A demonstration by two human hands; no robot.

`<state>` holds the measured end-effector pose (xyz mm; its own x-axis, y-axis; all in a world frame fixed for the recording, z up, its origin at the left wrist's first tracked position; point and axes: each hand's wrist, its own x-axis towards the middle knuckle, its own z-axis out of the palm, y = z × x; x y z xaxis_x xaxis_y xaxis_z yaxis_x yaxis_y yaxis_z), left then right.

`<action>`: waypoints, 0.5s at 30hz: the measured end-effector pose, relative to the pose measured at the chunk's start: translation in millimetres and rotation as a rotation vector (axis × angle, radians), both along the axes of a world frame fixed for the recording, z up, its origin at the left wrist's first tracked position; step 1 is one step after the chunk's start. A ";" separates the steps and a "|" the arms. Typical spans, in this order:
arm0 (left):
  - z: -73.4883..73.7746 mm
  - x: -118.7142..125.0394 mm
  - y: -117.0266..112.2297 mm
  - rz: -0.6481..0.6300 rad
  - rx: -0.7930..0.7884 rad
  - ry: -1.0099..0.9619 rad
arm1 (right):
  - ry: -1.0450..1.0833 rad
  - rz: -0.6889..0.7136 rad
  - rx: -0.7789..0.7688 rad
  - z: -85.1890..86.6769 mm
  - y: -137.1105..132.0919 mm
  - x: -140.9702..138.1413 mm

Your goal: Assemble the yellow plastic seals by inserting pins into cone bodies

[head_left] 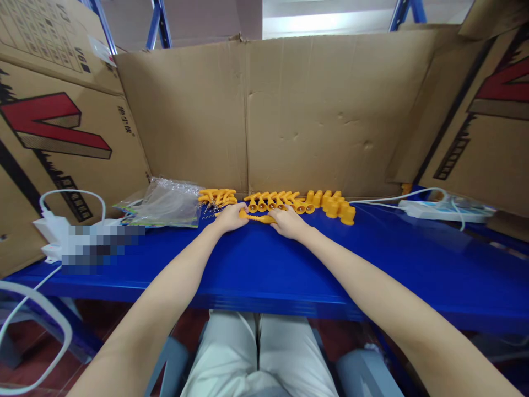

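Note:
A slim orange plastic piece with a twisted-looking shaft [260,218] lies level between my hands, just above or on the blue table. Closed around its left end is my left hand [231,218]. My right hand [289,223] pinches the other end, its fingertips partly hidden. Right behind them runs a row of orange pieces with round cup-like ends [262,207] facing me. Orange branched pieces [217,195] with small dark chains lie beyond my left hand. To the right of the row stand several orange stepped caps [332,208].
Clear plastic bags [165,201] lie at the left, near a white device [53,234] with a cable. A white power strip [444,210] sits on the right of the blue table [256,270]. Cardboard panels [330,116] wall in the back and sides.

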<state>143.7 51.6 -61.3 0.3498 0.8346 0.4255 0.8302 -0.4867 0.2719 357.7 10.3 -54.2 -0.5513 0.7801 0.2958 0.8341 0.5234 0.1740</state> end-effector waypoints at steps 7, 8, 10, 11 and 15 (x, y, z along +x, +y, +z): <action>1.1 -1.8 0.3 -0.002 0.016 -0.004 | -0.034 -0.003 0.061 -0.8 -1.4 -0.4; 1.7 -1.6 -0.5 0.005 0.018 -0.002 | -0.025 -0.002 0.069 -0.7 -1.6 -0.6; 2.7 -1.0 -2.4 0.017 0.018 0.000 | -0.001 0.009 0.072 -0.5 -1.8 -0.7; 3.2 -0.7 -3.3 0.021 0.016 0.000 | 0.011 0.016 0.069 -0.4 -1.6 -0.6; 3.9 -0.2 -5.1 0.039 0.009 -0.006 | 0.038 0.031 0.055 -0.7 0.5 0.5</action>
